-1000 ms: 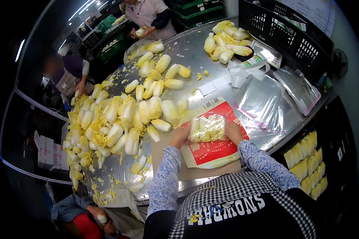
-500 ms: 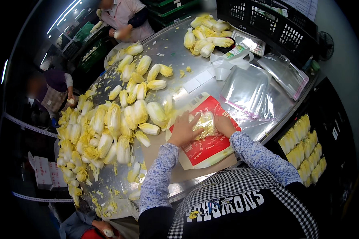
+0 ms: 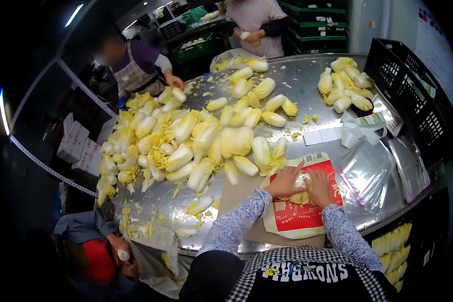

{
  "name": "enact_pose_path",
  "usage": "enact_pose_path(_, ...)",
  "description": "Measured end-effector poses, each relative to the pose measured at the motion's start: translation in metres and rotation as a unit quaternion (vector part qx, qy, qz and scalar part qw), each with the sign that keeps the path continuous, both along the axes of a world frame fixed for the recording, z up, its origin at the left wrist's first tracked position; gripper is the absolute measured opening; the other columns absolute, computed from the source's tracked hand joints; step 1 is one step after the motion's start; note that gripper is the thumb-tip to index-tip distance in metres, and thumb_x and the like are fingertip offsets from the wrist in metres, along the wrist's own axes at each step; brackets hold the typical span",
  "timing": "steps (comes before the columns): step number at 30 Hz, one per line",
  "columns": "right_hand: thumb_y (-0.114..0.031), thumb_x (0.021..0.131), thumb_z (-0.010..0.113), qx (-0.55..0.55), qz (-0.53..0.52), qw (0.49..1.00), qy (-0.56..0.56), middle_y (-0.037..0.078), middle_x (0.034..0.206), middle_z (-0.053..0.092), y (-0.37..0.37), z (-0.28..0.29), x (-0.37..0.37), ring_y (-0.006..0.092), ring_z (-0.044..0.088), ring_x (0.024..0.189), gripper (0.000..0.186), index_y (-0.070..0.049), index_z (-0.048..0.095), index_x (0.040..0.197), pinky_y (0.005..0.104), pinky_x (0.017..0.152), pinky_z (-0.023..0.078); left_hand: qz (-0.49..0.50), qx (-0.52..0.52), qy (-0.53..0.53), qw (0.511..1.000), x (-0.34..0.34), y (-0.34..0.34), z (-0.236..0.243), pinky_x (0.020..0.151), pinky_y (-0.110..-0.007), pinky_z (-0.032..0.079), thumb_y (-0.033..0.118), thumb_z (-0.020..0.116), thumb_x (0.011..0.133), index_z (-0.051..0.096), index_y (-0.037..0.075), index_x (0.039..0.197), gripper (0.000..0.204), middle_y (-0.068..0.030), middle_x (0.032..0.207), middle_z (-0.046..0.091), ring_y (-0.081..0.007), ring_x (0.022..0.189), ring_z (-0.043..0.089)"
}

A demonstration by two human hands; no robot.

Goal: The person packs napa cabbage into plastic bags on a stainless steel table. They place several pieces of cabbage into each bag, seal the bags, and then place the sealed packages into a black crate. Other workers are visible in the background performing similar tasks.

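Smoothing, I'd judge: outstretched left hand (image 3: pixel 285 182) and right hand (image 3: pixel 319 187) press, not grip, the clear-wrapped yellow cabbage pack (image 3: pixel 300 197); next needs even pressure.

Two bare hands (image 3: pixel 285 182), one wrapped bundle (image 3: pixel 300 197), below centre; three co-workers (image 3: pixel 138 68) (one lower left, two up top); two clear-bag stacks (image 3: pixel 367 168), right; three white cards (image 3: pixel 329 135); one black crate (image 3: pixel 410 100), upper right.

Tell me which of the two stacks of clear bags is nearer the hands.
The left stack, beside the red-printed sheet; the right stack lies farther off, toward the black crate.
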State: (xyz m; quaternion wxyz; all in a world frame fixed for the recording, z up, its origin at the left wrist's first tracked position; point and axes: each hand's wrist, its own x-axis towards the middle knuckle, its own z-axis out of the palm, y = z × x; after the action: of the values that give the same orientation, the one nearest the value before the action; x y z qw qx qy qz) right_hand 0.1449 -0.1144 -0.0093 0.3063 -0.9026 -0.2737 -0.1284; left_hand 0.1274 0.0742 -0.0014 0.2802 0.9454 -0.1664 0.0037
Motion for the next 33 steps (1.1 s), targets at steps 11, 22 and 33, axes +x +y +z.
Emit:
enact_pose_path(11,-0.020,0.093,0.050,0.129,0.066,0.979,0.145,0.018,0.097,0.062,-0.022,-0.055,0.046,0.0358,0.056,0.095,0.026,0.001,0.063,0.099,0.0421,0.084,0.044,-0.043,0.157,-0.159,0.974,-0.062,-0.020,0.018,0.107,-0.054,0.028,0.035,0.060,0.087,0.037,0.019,0.144,0.064,-0.0181,0.143,0.038,-0.0342,0.130,0.039)
enact_pose_path(22,-0.049,0.102,0.030,0.353,0.131,0.806,0.456,0.008,0.104,0.064,-0.091,0.050,0.031,0.0154,0.059,0.090,0.055,-0.005,0.061,0.112,0.0304,0.082,0.047,-0.010,-0.434,0.061,0.899,-0.072,-0.028,0.075,0.104,-0.036,0.037,0.028,0.050,0.098,0.033,0.011,0.145,0.053,-0.0148,0.135,0.048,-0.0241,0.124,0.045)
enact_pose_path(33,-0.038,0.101,0.042,0.333,-0.026,0.922,0.196,0.016,0.120,0.055,-0.124,0.108,-0.122,0.0231,0.054,0.111,0.050,0.003,0.039,0.130,0.0325,0.096,0.041,0.066,-0.465,0.048,0.882,-0.138,-0.145,0.135,0.104,-0.038,0.039,0.024,0.073,0.082,0.017,0.000,0.148,0.090,-0.0239,0.139,0.041,-0.0317,0.128,0.046)
